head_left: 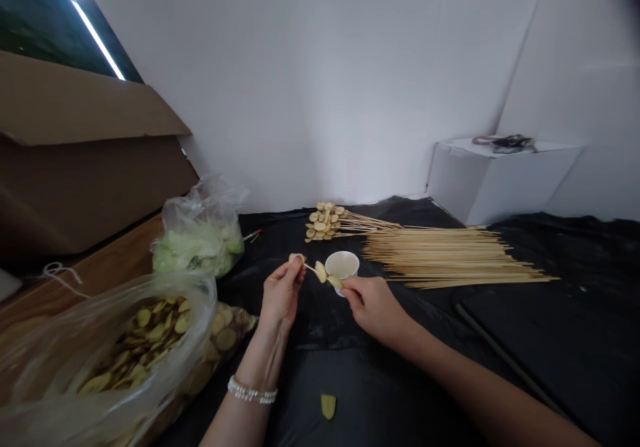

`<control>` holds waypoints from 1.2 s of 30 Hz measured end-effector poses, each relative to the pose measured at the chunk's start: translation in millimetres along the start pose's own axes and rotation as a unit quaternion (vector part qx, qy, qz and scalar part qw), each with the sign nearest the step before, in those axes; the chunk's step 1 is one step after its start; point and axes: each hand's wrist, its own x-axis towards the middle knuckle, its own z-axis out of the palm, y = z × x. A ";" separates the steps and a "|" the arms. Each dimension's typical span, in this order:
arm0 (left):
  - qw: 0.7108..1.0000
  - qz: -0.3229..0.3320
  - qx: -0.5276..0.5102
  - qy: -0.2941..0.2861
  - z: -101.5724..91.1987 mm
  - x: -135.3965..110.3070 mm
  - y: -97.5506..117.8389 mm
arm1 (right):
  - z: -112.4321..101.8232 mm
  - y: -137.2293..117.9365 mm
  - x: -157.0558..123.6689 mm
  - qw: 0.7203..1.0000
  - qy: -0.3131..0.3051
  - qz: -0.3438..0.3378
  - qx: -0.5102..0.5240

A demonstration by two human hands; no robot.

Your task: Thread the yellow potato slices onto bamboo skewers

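Observation:
My left hand pinches a pale potato slice at the tip of a thin bamboo skewer. My right hand grips the skewer's other end, its fingers closed around it. Two more slices are threaded on the skewer between my hands. A small white cup stands on the black cloth just behind the skewer. A beaded bracelet circles my left wrist.
A clear bag of potato slices lies at the near left, a bag of green leaves behind it. Loose bamboo skewers and finished skewers of slices lie beyond the cup. One slice lies on the cloth. A white box stands far right.

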 end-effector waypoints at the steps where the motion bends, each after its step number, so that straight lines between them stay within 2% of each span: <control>1: 1.000 0.003 0.002 0.002 0.2 0.0 -0.2 | 0.1 -0.5 -1.1 0.999 0.014 -0.014 -0.042; 3: 1.000 0.012 0.006 0.004 0.4 0.2 -1.1 | 0.3 -1.2 -3.0 0.994 0.024 -0.033 -0.103; 5: 1.000 0.021 0.011 0.004 0.4 0.3 -2.4 | 0.5 -0.8 -3.3 0.993 0.024 -0.035 -0.106; 9: 1.000 0.019 0.017 0.001 -0.3 0.5 -3.7 | 0.8 1.0 0.3 0.999 -0.002 0.009 0.035; 11: 1.000 0.011 0.013 -0.003 -0.4 0.4 -3.2 | 1.1 1.4 2.1 0.991 -0.042 0.039 0.123; 13: 1.000 0.005 0.008 -0.006 -0.3 0.3 -2.1 | 1.6 1.5 2.9 0.984 -0.058 0.050 0.163; 17: 1.000 -0.010 -0.003 -0.005 0.3 0.1 0.4 | 2.8 3.3 2.0 0.997 0.022 -0.009 0.072; 20: 1.000 -0.018 -0.009 -0.008 0.7 -0.2 1.5 | 2.9 5.9 1.2 0.998 0.046 -0.048 0.013; 24: 0.999 -0.026 -0.011 -0.016 0.3 -0.5 1.6 | 0.1 6.7 2.2 0.998 0.031 -0.042 0.034; 28: 0.999 -0.028 -0.004 -0.024 -2.0 0.7 1.1 | -3.8 4.4 4.5 0.990 -0.041 -0.006 0.136; 30: 0.999 -0.031 0.003 -0.029 -3.1 1.7 0.8 | -5.0 3.3 5.2 0.986 -0.056 -0.002 0.156; 36: 1.000 0.004 0.022 -0.009 -3.3 2.8 -0.8 | -5.4 0.7 4.0 0.995 -0.022 -0.018 0.093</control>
